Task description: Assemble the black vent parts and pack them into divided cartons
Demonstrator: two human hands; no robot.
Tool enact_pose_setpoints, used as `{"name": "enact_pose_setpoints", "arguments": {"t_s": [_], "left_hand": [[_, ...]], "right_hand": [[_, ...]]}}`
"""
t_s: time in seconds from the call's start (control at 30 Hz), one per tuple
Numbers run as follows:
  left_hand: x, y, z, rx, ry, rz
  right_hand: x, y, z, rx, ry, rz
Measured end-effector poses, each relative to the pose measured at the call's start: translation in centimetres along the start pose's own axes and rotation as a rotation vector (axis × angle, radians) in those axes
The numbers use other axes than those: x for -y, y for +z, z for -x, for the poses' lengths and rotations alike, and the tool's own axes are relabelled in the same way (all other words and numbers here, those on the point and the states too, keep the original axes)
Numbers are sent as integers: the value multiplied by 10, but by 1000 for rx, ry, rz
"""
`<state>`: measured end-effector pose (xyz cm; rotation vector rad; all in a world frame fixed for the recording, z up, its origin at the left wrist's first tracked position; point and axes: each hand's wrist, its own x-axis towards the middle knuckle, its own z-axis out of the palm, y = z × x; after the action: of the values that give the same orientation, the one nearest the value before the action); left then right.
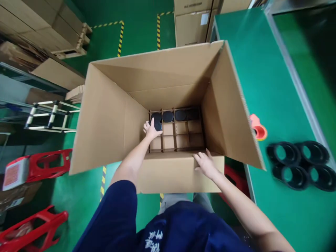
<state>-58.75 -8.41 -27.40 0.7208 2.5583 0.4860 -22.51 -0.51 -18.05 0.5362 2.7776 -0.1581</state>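
A large open cardboard box (168,77) stands in front of me with its flaps folded out. A cardboard divider grid (168,142) fills its bottom, and black round pieces (168,116) sit in the far row of cells. My left hand (151,131) reaches inside at the left, fingers closed around another black round piece (158,126) over the cell in front of that row. My right hand (206,164) rests on the box's near edge and front flap (178,175), fingers apart and holding nothing.
A green table (283,101) on the right bears several hollow black cylinders (286,154) and an orange-pink object (258,130). Red stools (52,163) stand on the left. Stacked cartons (193,26) and a pallet (72,52) are farther back.
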Motion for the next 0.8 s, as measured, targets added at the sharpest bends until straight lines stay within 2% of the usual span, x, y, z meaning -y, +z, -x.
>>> {"name": "enact_pose_setpoints", "arguments": {"t_s": [0.07, 0.13, 0.27, 0.37, 0.47, 0.53, 0.67, 0.8], "left_hand": [[32, 34, -46, 76, -68, -8], [57, 71, -77, 125, -102, -3], [87, 131, -109, 164, -83, -2], [101, 160, -120, 188, -32, 10], [111, 177, -124, 255, 57, 27], [116, 182, -124, 282, 82, 9], [123, 178, -122, 286, 99, -56], [114, 169, -119, 297, 126, -149]], "right_hand": [[-2, 5, -10, 54, 54, 45], [-4, 9, -10, 61, 84, 74], [-3, 9, -1, 89, 101, 65], [-3, 8, 4, 125, 114, 25], [-4, 9, 7, 144, 129, 23], [-4, 10, 7, 148, 136, 26], [-2, 7, 4, 144, 150, 2], [2, 3, 0, 123, 169, 2]]}}
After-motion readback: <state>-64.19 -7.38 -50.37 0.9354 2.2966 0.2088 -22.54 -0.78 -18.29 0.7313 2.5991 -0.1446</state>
